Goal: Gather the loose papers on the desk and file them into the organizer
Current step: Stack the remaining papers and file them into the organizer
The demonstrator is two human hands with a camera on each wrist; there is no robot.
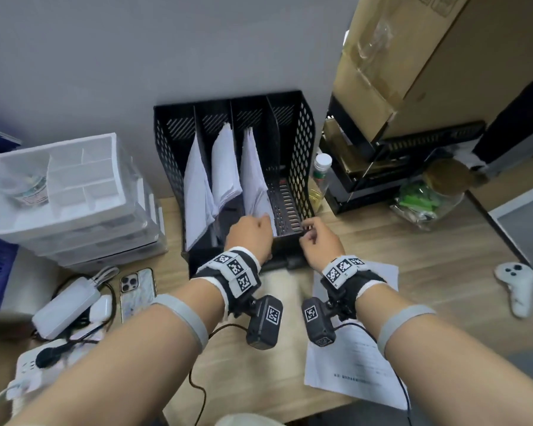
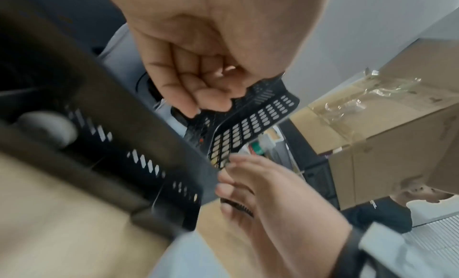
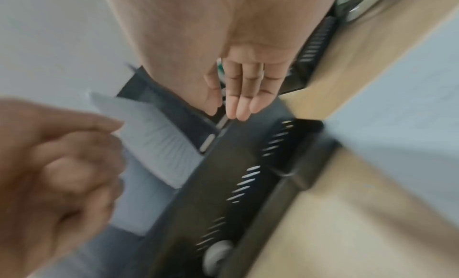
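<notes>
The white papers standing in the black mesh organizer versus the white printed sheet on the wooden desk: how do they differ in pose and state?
The white papers in the black mesh organizer stand on edge, leaning between dividers; the white printed sheet on the wooden desk lies flat. The left hand pinches the filed stack's lower corner; no hand grips the desk sheet, which lies partly under the right forearm. The filed ones are bunched; the desk sheet looks single. Both are white paper.

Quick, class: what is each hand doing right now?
Left hand: fingers curled, apparently gripping the papers in the organizer.
Right hand: open, fingertips at the organizer's front edge.
</notes>
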